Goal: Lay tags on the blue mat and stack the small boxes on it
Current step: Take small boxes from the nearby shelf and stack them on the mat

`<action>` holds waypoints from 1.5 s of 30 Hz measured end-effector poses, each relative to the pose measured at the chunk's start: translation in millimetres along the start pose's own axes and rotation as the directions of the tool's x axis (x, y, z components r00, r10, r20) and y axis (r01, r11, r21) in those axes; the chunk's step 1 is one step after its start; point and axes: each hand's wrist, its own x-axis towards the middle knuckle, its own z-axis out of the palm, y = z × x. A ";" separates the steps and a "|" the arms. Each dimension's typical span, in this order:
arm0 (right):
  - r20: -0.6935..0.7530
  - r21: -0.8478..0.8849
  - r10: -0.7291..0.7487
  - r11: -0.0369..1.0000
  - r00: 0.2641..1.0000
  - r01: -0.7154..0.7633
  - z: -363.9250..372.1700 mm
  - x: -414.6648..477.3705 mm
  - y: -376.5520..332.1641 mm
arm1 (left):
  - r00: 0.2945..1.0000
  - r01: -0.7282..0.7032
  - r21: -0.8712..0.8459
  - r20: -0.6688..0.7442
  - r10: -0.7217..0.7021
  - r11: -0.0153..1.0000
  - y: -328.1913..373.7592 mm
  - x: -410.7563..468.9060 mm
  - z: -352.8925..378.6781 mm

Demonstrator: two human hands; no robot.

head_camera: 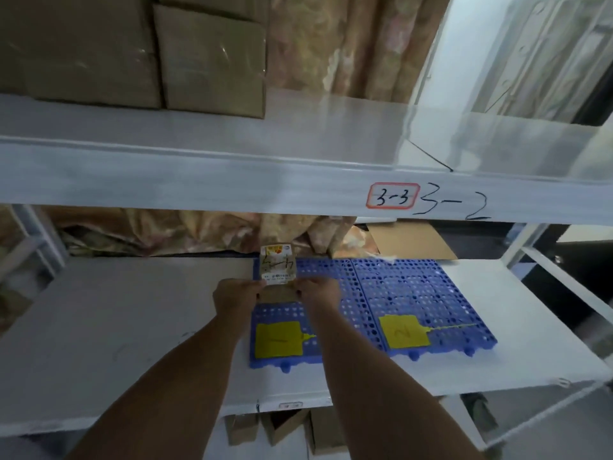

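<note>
Grip pinching from both sides, the left hand [237, 293] and right hand [320, 290] held a small box [278, 265] at the blue mat's [398, 287] far-left corner, beyond the left yellow tag [278, 340] on the mat's near edge. Held only by its edges, the box risked slipping, or landing askew and overhanging the mat's left side.

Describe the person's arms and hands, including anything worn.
The left hand and right hand are ungloved, on bare arms with no sleeves in view. No watch or bracelet shows at either wrist. Rings cannot be told.
</note>
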 end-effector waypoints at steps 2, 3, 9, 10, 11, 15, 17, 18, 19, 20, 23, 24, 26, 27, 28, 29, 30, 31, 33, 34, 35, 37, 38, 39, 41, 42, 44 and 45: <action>0.012 -0.019 0.021 1.000 1.000 -0.020 11.8 13.0 3.1 | 1.000 0.015 0.002 -0.009 -0.015 1.000 -10.4 19.9 4.9; 0.019 -0.033 0.036 0.999 0.999 -0.036 18.0 20.1 3.7 | 0.999 0.027 0.002 -0.019 -0.027 1.000 -12.2 26.7 5.2; 0.055 -0.130 0.033 0.991 0.998 -0.026 48.1 48.6 14.5 | 0.995 0.077 0.014 -0.071 -0.075 0.997 -23.9 56.4 8.1; 0.049 -0.144 0.035 0.989 0.998 -0.028 49.7 52.3 16.2 | 0.994 0.076 0.023 -0.078 -0.074 0.997 -23.8 57.0 10.0; 0.046 -0.152 0.036 0.988 0.998 -0.029 50.0 54.0 16.4 | 0.994 0.079 0.032 -0.078 -0.076 0.996 -24.3 56.9 11.9; 0.070 -0.152 -0.011 0.988 0.997 0.021 46.7 66.2 23.9 | 0.995 0.061 0.019 -0.085 -0.059 0.998 -25.9 56.7 18.0; 0.075 -0.157 -0.032 0.987 0.997 0.044 45.6 66.1 24.6 | 0.996 0.042 0.026 -0.085 -0.039 0.999 -27.9 58.7 21.7; 0.073 -0.160 -0.034 0.986 0.997 0.045 45.7 67.9 25.3 | 0.996 0.032 0.038 -0.084 -0.029 0.999 -29.4 59.9 23.8; 0.068 -0.166 -0.030 0.985 0.997 0.041 45.3 68.6 24.9 | 0.996 0.032 0.047 -0.083 -0.028 0.998 -30.5 61.0 25.7; 0.061 -0.173 -0.033 0.984 0.998 0.043 45.5 70.4 24.9 | 0.996 0.034 0.051 -0.082 -0.029 0.998 -32.7 63.2 27.4; 0.058 -0.202 -0.042 0.978 0.997 0.052 45.8 72.5 25.6 | 0.996 0.034 0.052 -0.079 -0.030 0.998 -34.3 63.5 29.5; 0.058 -0.208 -0.046 0.976 0.997 0.057 46.3 73.8 27.0 | 0.996 0.032 0.054 -0.080 -0.027 0.998 -34.5 63.0 29.2; 0.056 -0.211 -0.067 0.974 0.996 0.078 46.1 73.4 28.1 | 0.995 0.042 0.069 -0.090 -0.036 0.997 -33.3 61.5 29.4; 0.055 -0.212 -0.073 0.974 0.996 0.083 45.2 72.8 27.8 | 0.994 0.052 0.075 -0.095 -0.045 0.996 -32.6 60.8 29.6; 0.059 -0.216 -0.073 0.973 0.996 0.084 44.4 72.5 27.7 | 0.994 0.057 0.081 -0.101 -0.049 0.995 -32.6 61.4 30.1; 0.064 -0.233 -0.074 0.969 0.995 0.087 43.0 72.6 27.6 | 0.994 0.058 0.094 -0.102 -0.049 0.994 -31.0 60.8 30.2; 0.072 -0.260 -0.082 0.961 0.994 0.098 41.6 73.2 27.7 | 0.994 0.053 0.104 -0.101 -0.042 0.993 -30.0 60.6 30.3; 0.075 -0.294 -0.098 0.949 0.992 0.116 39.7 72.7 27.2 | 0.994 0.047 0.116 -0.101 -0.035 0.992 -28.3 59.0 29.5; 0.056 -0.362 -0.138 0.920 0.989 0.149 37.5 71.7 26.2 | 0.994 0.033 0.142 -0.106 -0.018 0.989 -25.4 57.6 26.4; 0.047 -0.399 -0.162 0.902 0.986 0.168 36.4 70.6 25.3 | 0.994 0.019 0.152 -0.111 -0.002 0.988 -23.4 56.6 23.9; 0.051 -0.441 -0.195 0.875 0.979 0.197 34.7 68.4 23.3 | 0.994 0.000 0.173 -0.110 0.019 0.985 -19.7 53.3 20.5; 0.118 -0.546 -0.269 0.787 0.956 0.289 30.9 59.1 16.0 | 0.992 -0.062 0.288 -0.087 0.091 0.956 -13.7 46.8 12.1; 0.176 -0.599 -0.293 0.726 0.940 0.338 28.8 51.9 11.4 | 0.990 -0.104 0.387 -0.050 0.133 0.916 -10.5 41.9 6.4; 0.240 -0.650 -0.312 0.652 0.919 0.391 26.2 44.4 6.6 | 0.984 -0.158 0.492 0.010 0.176 0.856 -5.3 35.6 -0.9; 0.381 -0.718 -0.322 0.487 0.867 0.497 23.9 30.4 -2.1 | 0.966 -0.257 0.631 0.142 0.217 0.732 1.5 27.3 -19.2; 0.441 -0.732 -0.310 0.419 0.842 0.538 24.3 22.5 -6.6 | 0.963 -0.269 0.702 0.193 0.187 0.660 5.1 24.9 -30.4; 0.525 -0.731 -0.280 0.335 0.804 0.595 29.9 7.6 -15.4 | 0.954 -0.298 0.860 0.269 0.129 0.415 14.3 19.2 -53.1; 0.554 -0.724 -0.283 0.301 0.783 0.621 33.4 -1.0 -20.9 | 0.953 -0.303 0.895 0.280 0.117 0.328 21.0 14.0 -64.4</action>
